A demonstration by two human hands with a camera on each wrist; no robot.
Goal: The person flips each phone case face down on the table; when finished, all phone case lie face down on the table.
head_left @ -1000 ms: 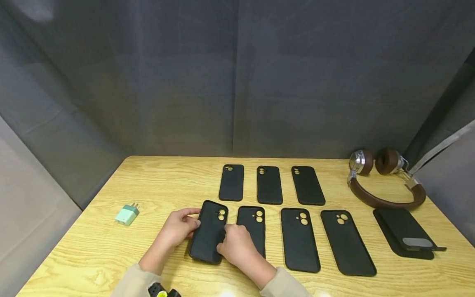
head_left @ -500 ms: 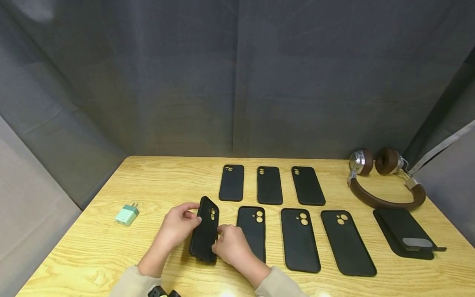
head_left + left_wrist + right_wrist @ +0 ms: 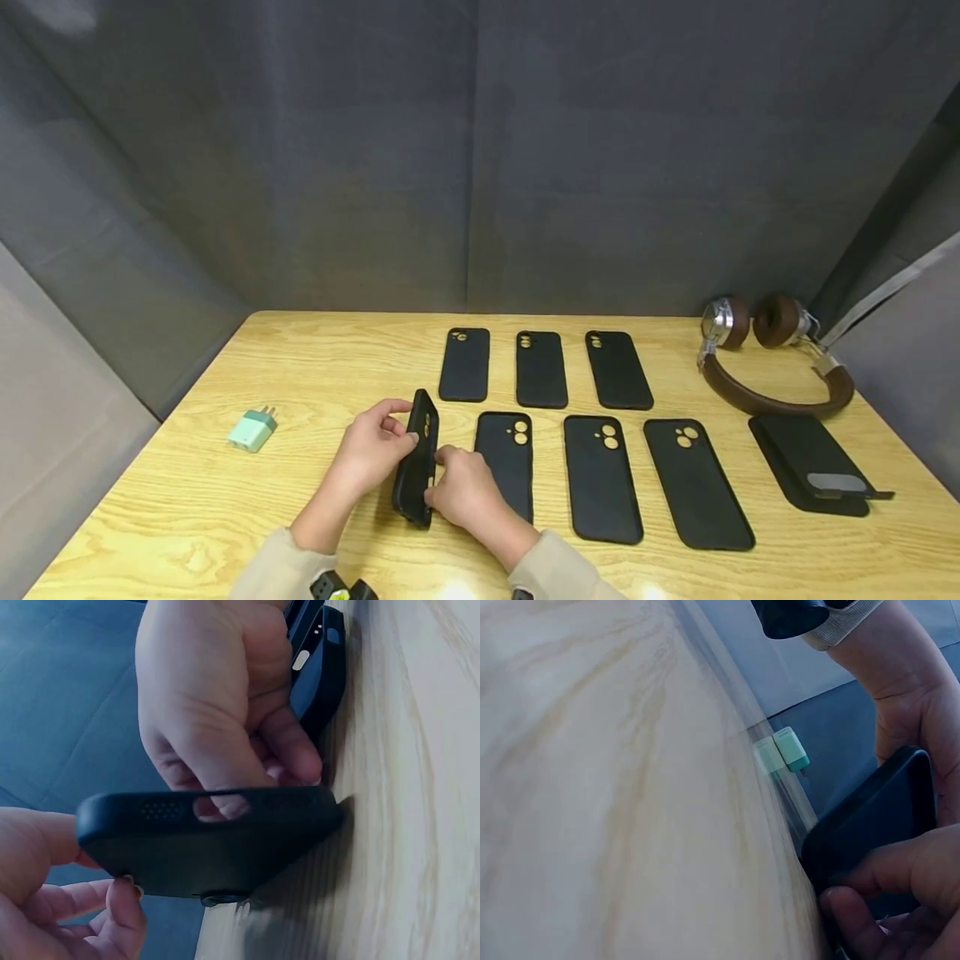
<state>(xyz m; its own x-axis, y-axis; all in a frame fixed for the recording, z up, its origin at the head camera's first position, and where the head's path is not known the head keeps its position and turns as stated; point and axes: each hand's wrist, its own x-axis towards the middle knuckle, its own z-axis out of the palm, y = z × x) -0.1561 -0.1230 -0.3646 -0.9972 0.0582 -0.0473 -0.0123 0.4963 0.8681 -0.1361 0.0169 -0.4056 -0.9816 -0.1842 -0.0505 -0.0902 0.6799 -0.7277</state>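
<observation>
A black phone case point(image 3: 414, 475) is tipped up steeply on its long right edge, its hollow inside turned to the right. My left hand point(image 3: 371, 450) pinches its raised left edge between thumb and fingers. Low on the opposite edge, near the table, my right hand point(image 3: 468, 492) holds the case with thumb and forefinger. In the left wrist view the end of the case point(image 3: 161, 844) shows speaker holes and a port opening. Partly behind my right hand lies another black phone case point(image 3: 504, 454), its inside facing up.
Two more cases lie right of it, one a phone case point(image 3: 603, 483). Behind is a row of three, including a phone case point(image 3: 542, 371). Brown headphones point(image 3: 780, 404) and a black stand-like item point(image 3: 810, 462) are at right, a green plug adapter point(image 3: 252, 430) at left.
The held phone case has turned from nearly flat to almost upright, its left edge rising. Both hands keep hold of it; the right hand has shifted slightly left. Other things stay put.
</observation>
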